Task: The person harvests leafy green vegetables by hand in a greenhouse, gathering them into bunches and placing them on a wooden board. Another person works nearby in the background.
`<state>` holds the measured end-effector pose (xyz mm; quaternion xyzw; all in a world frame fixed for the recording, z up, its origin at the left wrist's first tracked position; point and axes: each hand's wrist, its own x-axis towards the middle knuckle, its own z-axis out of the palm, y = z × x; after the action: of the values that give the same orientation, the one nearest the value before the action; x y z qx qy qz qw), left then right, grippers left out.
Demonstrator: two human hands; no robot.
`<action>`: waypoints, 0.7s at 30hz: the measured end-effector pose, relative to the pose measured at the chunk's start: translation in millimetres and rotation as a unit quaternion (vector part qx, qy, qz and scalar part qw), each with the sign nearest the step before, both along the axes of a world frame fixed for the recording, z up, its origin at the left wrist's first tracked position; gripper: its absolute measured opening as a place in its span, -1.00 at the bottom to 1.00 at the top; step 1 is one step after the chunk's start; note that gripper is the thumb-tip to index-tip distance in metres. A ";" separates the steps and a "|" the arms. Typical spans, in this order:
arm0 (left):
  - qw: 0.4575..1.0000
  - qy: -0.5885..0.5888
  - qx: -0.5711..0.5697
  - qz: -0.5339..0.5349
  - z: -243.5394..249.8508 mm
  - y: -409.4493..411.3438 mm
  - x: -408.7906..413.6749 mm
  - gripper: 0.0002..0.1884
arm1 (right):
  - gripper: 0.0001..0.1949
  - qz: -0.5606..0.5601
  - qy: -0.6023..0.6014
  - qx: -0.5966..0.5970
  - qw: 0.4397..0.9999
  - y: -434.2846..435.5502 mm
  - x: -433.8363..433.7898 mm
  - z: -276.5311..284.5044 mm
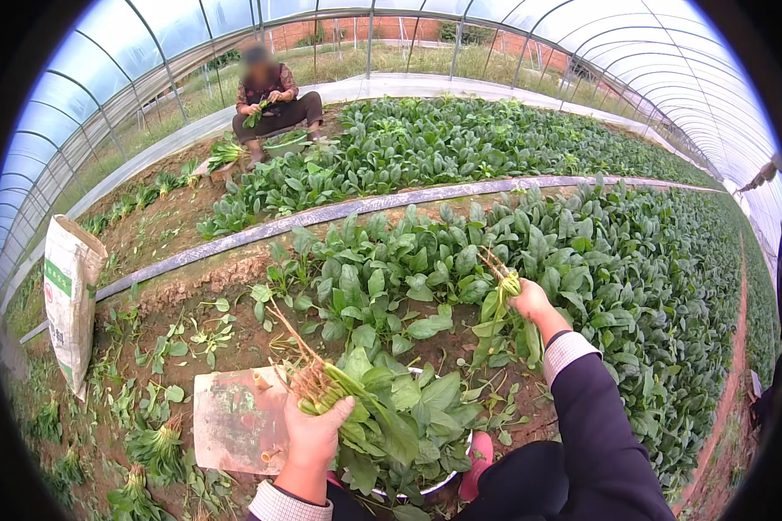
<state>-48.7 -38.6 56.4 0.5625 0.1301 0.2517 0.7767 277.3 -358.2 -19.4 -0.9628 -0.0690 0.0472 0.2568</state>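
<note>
My left hand [314, 426] grips a thick bunch of spinach-like leafy greens [391, 417] by the stems, with the brown roots pointing up and left. The leaves lie over a white-rimmed basin [453, 478] between my legs, also heaped with greens. Out to the right, my right hand [531, 301] holds a smaller bunch of greens [507, 286], roots up and leaves hanging down. A worn board [238, 417] lies on the soil just left of my left hand.
A white woven sack [68, 299] stands at the left. Root-up bundles of greens [156, 449] rest on the soil at lower left. Dense leafy plants [612, 293] grow ahead and right, beyond them a grey strip [365, 205]. A seated person [270, 107] holds greens beside a green basin [287, 146].
</note>
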 end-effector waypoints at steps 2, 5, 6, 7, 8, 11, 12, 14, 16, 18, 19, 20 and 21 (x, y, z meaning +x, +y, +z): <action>0.998 -0.019 -0.025 -0.054 0.8 -8.4 2.6 -0.45 | -0.40 0.001 -0.018 0.143 0.989 -12.6 -4.3 20.3; 0.996 0.012 -0.042 -0.084 -4.6 -1.2 -7.3 -0.44 | -0.44 -0.033 0.015 0.381 0.924 35.7 -46.1 55.6; 0.993 0.019 -0.061 -0.100 -5.4 -3.4 -6.1 -0.44 | -0.46 -0.033 0.020 0.419 0.907 40.5 -59.8 65.1; 0.991 0.024 -0.067 -0.118 -8.7 -7.0 -4.6 -0.43 | -0.50 -0.024 0.016 0.447 0.894 44.6 -75.1 73.1; 0.988 0.028 -0.071 -0.134 -10.6 -9.3 -3.1 -0.43 | -0.52 -0.026 0.028 0.496 0.867 50.2 -90.4 81.6; 0.976 0.043 -0.091 -0.194 -13.5 -16.8 -0.8 -0.38 | -0.59 0.010 0.062 0.622 0.780 57.9 -119.2 90.5; 0.972 0.052 -0.093 -0.210 -12.4 -19.7 -0.7 -0.35 | -0.59 0.018 0.071 0.631 0.772 65.3 -126.9 90.3; 0.962 0.058 -0.086 -0.253 -18.5 -12.9 -3.9 -0.26 | -0.59 0.033 0.085 0.642 0.761 90.4 -145.7 99.4; 0.955 0.047 -0.085 -0.281 -15.8 -12.8 -7.4 -0.26 | -0.59 0.049 0.077 0.649 0.755 112.0 -167.0 110.6; 0.949 0.053 -0.069 -0.303 -12.3 -10.3 -7.7 -0.14 | -0.61 0.083 0.094 0.669 0.732 129.9 -185.7 120.2; 0.951 0.046 -0.073 -0.298 -9.7 -9.8 -6.9 -0.12 | -0.61 0.102 0.102 0.683 0.716 137.0 -193.2 123.5; 0.952 0.038 -0.077 -0.294 -7.1 -9.7 -6.7 -0.10 | -0.60 0.121 0.111 0.695 0.700 143.9 -198.7 123.9; 0.952 0.028 -0.082 -0.292 -5.0 -9.4 -5.7 -0.07 | -0.59 0.138 0.130 0.708 0.681 149.2 -203.2 124.9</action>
<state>-54.5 -47.9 51.4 0.5168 0.0018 -0.0138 0.8560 74.2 -209.0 105.5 -0.4580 -0.1799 0.1436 0.8587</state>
